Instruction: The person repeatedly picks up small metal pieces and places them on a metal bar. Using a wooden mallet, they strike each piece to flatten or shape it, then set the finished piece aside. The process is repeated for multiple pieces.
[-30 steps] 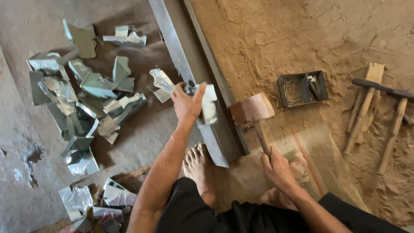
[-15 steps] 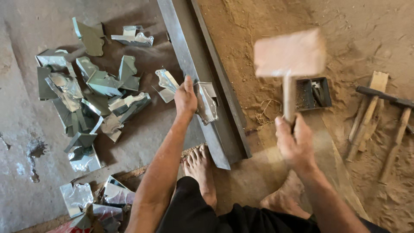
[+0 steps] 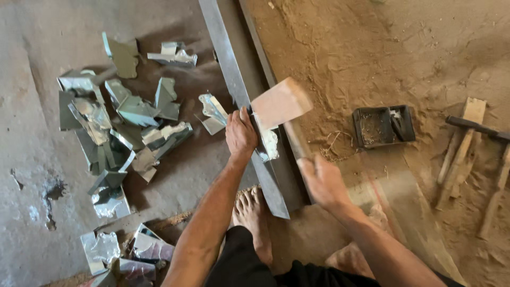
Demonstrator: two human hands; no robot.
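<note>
Two bare hands share a hammering step: left hand (image 3: 240, 134) clamps a small bent tin piece (image 3: 268, 144) on the long grey steel bar (image 3: 228, 69), while right hand (image 3: 322, 182), fingers wrapped round the handle, brings the wooden mallet (image 3: 280, 103) onto it, needing a square blow clear of the fingers.

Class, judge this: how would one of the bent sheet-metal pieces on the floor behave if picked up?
A sheet-metal piece looks thin, so probably light. Its creased folds suggest it bends rather than flops. Cut edges look sharp; the angular shape probably won't roll.
</note>
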